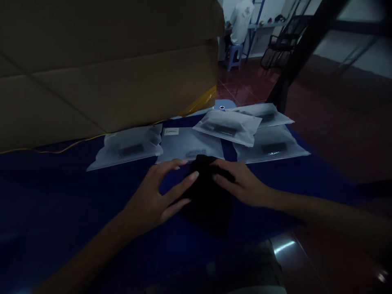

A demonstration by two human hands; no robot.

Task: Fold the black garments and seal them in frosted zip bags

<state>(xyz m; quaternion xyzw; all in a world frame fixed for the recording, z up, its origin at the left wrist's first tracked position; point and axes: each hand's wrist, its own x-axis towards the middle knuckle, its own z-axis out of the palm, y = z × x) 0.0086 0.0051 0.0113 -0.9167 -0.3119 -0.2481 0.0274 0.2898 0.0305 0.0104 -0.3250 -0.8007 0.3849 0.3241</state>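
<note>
A folded black cloth item [210,196] lies on the dark blue table [61,204] in front of me. My left hand [156,196] rests at its left edge with fingers stretched out and spread, fingertips touching the cloth. From the right, my right hand [240,181] lies flat on top of it, fingers extended. Neither hand grips anything. Just behind the cloth lies a flat frosted plastic bag [190,145] with a white label.
Several more frosted bags [228,127] holding dark items lie fanned across the table behind. A big cardboard box [107,61] fills the back left. The table's right edge drops to a red tiled floor [330,134]. A person sits on a stool [240,24] far back.
</note>
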